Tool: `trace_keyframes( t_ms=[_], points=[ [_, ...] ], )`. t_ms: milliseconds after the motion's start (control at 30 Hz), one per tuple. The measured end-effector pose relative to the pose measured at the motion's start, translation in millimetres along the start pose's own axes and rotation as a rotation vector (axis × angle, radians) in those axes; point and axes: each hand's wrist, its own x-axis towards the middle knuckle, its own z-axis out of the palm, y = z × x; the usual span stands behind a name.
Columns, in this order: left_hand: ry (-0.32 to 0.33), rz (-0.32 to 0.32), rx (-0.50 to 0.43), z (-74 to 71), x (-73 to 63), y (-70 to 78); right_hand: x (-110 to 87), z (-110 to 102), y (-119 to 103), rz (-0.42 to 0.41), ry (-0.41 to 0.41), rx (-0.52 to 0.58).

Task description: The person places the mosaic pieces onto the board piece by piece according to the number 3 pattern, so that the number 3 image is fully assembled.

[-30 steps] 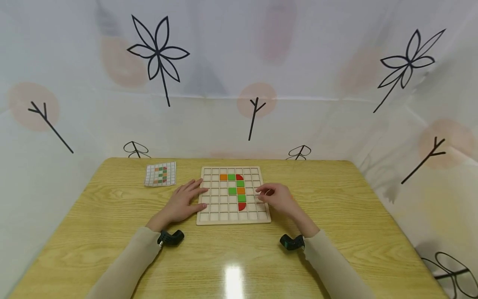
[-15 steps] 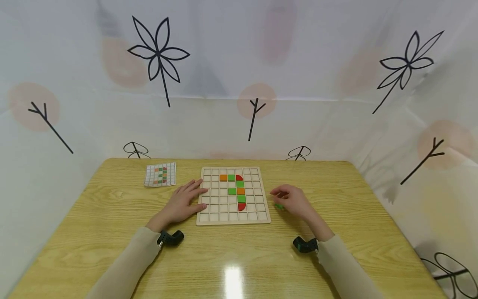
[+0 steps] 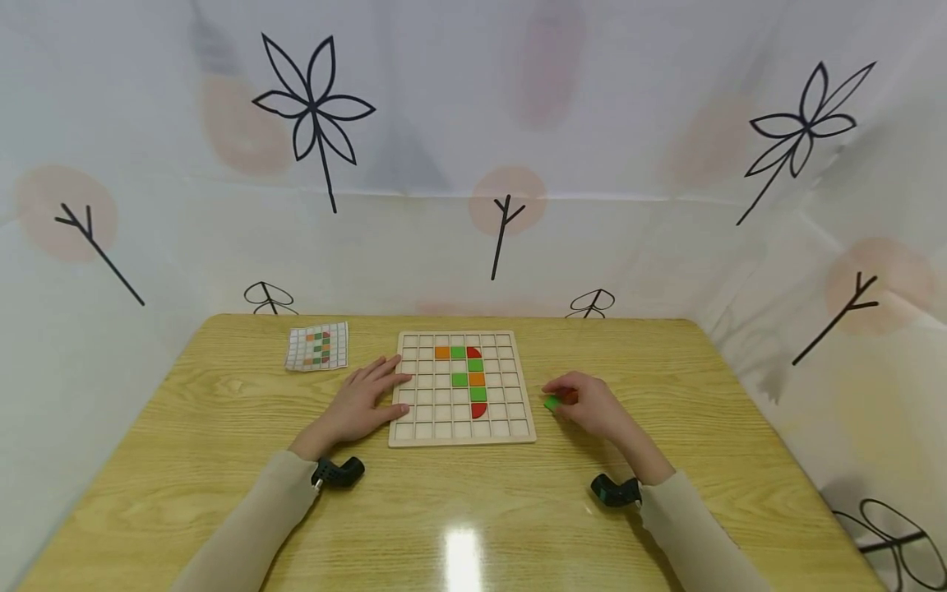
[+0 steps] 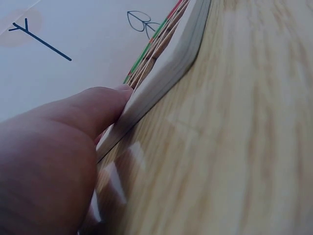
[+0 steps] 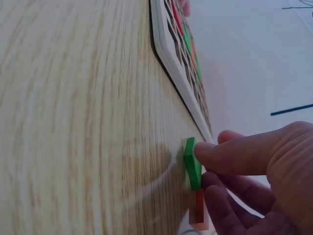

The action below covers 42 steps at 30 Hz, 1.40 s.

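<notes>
A pale wooden grid board (image 3: 432,427) lies on the table, with orange and green square tiles and red quarter-round tiles set in several cells. My left hand (image 3: 358,403) rests at the board's left edge, fingers spread; in the left wrist view the thumb (image 4: 110,107) touches the rim. Right of the board, my right hand (image 3: 592,403) has its fingers curled at a green tile (image 5: 192,164). The right wrist view shows the thumb on that tile's face and fingertips at its far end. Against it lies an orange piece (image 5: 199,208), partly hidden by the fingers.
A small printed card (image 3: 316,345) with a coloured grid pattern lies at the back left of the table (image 3: 414,526). White cloth (image 3: 444,247) with plant drawings stands behind and at both sides. A dark wrist device (image 3: 616,491) sits under the right wrist.
My right hand has moved from over the board's right edge to the right, down to the green and orange pieces on the table. The left hand stays where it was.
</notes>
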Motion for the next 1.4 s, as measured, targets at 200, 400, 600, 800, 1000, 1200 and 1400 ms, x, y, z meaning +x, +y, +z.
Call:
trace_keyframes(
  t_ms=[200, 400, 600, 800, 1000, 1200, 1400],
  points=[
    [-0.007, -0.004, -0.005, -0.6, -0.4, 0.3, -0.2, 0.3, 0.1, -0.008, -0.022, -0.014],
    [-0.008, -0.007, -0.005, 0.0, -0.4, -1.2, -0.5, 1.0, -1.6, 0.003, -0.037, -0.032],
    [-0.006, -0.007, -0.009, -0.1, -0.5, -1.5, -0.9, 1.0, -3.4, 0.002, -0.031, -0.041],
    [-0.007, -0.005, -0.001, -0.1, -0.3, -1.0, -1.3, 0.7, -5.1, -0.024, -0.036, -0.067],
    [-0.003, -0.003, -0.002, -0.3, -0.4, -1.0, -1.6, 0.2, -7.2, -0.051, -0.038, -0.088],
    [-0.002, -0.005, -0.004, -0.6, -0.8, -1.0, -0.7, 1.1, -9.7, -0.034, -0.041, -0.089],
    [-0.005, -0.006, 0.001, -0.5, -0.3, -0.8, 1.2, 1.8, -9.9, -0.025, -0.044, -0.101]
  ],
)
